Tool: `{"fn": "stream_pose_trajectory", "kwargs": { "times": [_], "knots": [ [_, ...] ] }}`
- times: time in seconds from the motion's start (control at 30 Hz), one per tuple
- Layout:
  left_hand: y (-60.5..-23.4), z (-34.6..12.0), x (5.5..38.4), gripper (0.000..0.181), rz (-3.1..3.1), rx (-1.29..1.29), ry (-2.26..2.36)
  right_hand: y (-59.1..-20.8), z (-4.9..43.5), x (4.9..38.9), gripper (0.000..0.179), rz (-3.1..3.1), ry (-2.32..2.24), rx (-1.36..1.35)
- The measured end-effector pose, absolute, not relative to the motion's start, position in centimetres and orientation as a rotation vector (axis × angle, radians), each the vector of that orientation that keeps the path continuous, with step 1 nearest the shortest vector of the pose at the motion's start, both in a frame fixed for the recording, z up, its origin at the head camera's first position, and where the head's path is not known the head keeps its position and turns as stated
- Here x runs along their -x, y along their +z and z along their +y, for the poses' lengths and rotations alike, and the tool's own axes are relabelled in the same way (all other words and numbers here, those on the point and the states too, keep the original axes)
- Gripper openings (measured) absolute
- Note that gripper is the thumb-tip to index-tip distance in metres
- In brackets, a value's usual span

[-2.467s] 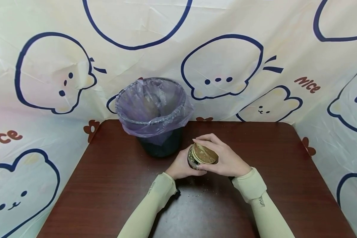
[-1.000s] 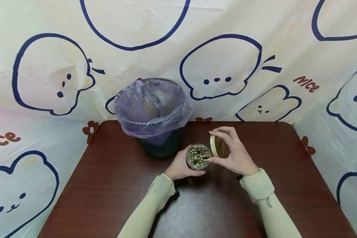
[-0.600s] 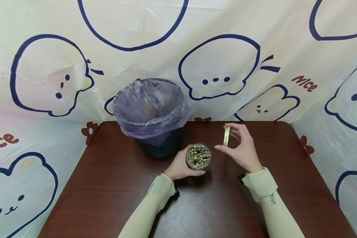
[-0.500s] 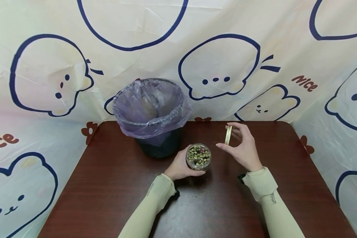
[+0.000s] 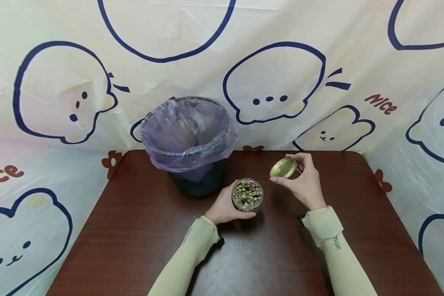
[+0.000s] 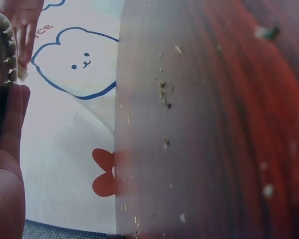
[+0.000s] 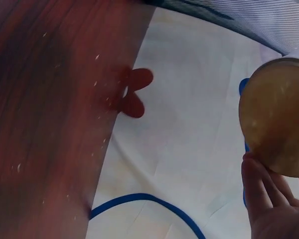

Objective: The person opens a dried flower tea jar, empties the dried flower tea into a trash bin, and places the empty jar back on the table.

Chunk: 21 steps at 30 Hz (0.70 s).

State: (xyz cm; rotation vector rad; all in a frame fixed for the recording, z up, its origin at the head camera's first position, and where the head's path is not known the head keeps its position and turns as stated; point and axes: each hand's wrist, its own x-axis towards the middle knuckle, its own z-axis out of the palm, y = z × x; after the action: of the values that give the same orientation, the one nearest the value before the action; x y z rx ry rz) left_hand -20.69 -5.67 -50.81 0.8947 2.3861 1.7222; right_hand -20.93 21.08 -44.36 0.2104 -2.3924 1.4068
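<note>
My left hand (image 5: pixel 225 206) grips a clear jar (image 5: pixel 247 195) of small dried green flower buds, with a few pinkish bits among them. The jar's mouth is uncovered and faces up. To its right, my right hand (image 5: pixel 305 181) holds a round gold lid (image 5: pixel 283 168) by its edge, tilted and apart from the jar. In the right wrist view the lid (image 7: pixel 279 117) shows a flat golden face above the fingers (image 7: pixel 261 186). At the left border of the left wrist view, only part of the jar (image 6: pixel 0 74) is visible beside my left hand (image 6: pixel 5 184).
A dark bin (image 5: pixel 197 181) lined with a purple plastic bag (image 5: pixel 192 160) stands at the back left of the brown table (image 5: pixel 133 230). Small crumbs (image 5: pixel 249 242) lie scattered on the tabletop. A patterned cloth (image 5: pixel 274 74) hangs behind and at both sides.
My right hand has lifted the lid off the jar and carried it to the right. Over the last half second the lid has turned from edge-on to tilted. The left hand keeps its place.
</note>
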Motion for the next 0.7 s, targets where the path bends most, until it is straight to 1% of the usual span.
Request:
{"fn": "stream_pose_trajectory", "kwargs": {
  "times": [0.37, 0.7],
  "knots": [
    [-50.6, -5.8, 20.7, 0.085, 2.385, -0.925, 1.732, -46.3, 22.2, 22.0, 0.086, -2.542, 1.38, -0.139],
    [-50.6, -5.9, 20.8, 0.085, 2.378, -0.909, 1.731, -48.2, 22.8, 22.8, 0.077, -2.749, 1.192, -0.055]
  ]
}}
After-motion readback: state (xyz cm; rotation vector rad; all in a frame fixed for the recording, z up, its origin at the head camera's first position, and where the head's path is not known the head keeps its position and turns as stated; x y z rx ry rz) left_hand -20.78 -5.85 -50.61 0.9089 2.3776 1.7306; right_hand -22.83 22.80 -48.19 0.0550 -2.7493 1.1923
